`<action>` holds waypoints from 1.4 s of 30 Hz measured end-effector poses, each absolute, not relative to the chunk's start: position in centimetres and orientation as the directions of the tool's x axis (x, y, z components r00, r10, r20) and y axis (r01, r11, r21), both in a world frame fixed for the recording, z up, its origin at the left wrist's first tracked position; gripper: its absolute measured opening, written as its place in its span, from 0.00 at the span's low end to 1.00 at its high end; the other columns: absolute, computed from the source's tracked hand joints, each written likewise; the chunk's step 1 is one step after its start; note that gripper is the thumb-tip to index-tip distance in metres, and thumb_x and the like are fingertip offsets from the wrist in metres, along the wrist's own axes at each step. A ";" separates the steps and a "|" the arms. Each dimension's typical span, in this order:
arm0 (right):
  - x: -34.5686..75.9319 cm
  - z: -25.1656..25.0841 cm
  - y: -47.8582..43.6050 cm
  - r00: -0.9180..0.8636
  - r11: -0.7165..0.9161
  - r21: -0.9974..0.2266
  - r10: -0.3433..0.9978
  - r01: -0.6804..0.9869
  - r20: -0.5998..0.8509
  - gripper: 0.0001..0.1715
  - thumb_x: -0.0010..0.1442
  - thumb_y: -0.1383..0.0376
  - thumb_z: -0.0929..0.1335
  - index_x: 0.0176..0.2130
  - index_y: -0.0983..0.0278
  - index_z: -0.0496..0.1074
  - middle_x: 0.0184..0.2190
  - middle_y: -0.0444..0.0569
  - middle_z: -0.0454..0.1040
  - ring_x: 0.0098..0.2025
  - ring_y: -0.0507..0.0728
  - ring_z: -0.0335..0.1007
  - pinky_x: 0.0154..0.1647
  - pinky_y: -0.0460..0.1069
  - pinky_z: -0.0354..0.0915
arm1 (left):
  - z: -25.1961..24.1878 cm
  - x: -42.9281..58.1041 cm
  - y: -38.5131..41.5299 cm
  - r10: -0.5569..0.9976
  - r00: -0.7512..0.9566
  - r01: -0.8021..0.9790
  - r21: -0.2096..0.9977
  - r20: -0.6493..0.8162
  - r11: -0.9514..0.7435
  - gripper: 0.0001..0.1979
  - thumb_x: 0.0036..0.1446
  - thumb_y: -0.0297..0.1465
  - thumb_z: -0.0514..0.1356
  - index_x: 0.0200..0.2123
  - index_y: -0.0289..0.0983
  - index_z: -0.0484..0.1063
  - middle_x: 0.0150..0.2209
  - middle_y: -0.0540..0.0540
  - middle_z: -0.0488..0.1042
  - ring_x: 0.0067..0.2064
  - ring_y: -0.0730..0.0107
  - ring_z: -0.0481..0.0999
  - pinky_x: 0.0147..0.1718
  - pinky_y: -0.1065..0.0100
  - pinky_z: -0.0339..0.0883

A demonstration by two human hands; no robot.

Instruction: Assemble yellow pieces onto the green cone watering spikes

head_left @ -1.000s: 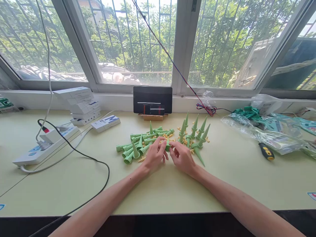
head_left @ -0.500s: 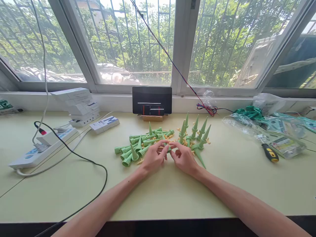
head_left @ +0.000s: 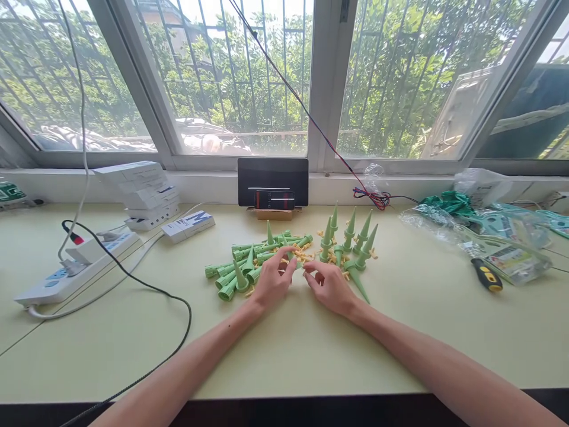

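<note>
My left hand (head_left: pixel 272 280) and my right hand (head_left: pixel 329 287) rest on the pale green table (head_left: pixel 284 338), fingertips nearly meeting. The left hand's fingers curl round a small green plastic spike (head_left: pixel 298 265) that shows between the two hands. My right hand's fingers are pinched together at that spike's end, and what they hold is hidden. To the left of my hands is a pile of green spikes lying flat (head_left: pixel 249 264). Several green spikes stand upright (head_left: pixel 351 240) to the right of them. Small yellow pieces (head_left: pixel 306 255) are scattered in between.
A dark tablet (head_left: pixel 272 181) leans against the window ledge behind the spikes. A white power strip (head_left: pixel 71 270), a black cable (head_left: pixel 146 287) and stacked white boxes (head_left: pixel 142 190) are at the left. Plastic bags (head_left: pixel 498 237) and a yellow-black screwdriver (head_left: pixel 486 274) lie at the right.
My hands have drawn slightly apart and the left fingers have shifted on the green spike. The camera has tilted a little; the table's things stay where they were.
</note>
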State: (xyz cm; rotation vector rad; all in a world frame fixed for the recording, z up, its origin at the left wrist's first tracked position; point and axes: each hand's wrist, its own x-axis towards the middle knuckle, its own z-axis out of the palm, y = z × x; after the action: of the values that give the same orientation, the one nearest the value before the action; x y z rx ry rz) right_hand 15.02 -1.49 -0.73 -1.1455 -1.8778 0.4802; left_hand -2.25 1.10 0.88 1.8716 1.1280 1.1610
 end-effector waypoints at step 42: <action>15.6 -1.2 0.1 -0.134 0.413 -0.713 0.900 0.566 0.415 0.30 0.61 0.72 0.64 0.61 0.67 0.60 0.48 0.52 0.75 0.23 0.49 0.62 0.40 0.49 0.67 | 0.8 -2.3 1.5 0.907 0.184 0.271 0.868 0.379 -0.417 0.16 0.62 0.41 0.57 0.49 0.40 0.64 0.35 0.50 0.67 0.22 0.77 0.72 0.15 0.75 0.66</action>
State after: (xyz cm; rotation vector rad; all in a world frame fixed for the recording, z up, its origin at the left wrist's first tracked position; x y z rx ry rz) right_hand 15.64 0.11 -1.15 -1.2625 -1.8190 0.4940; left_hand -2.29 1.52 0.85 1.8107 1.1092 1.2464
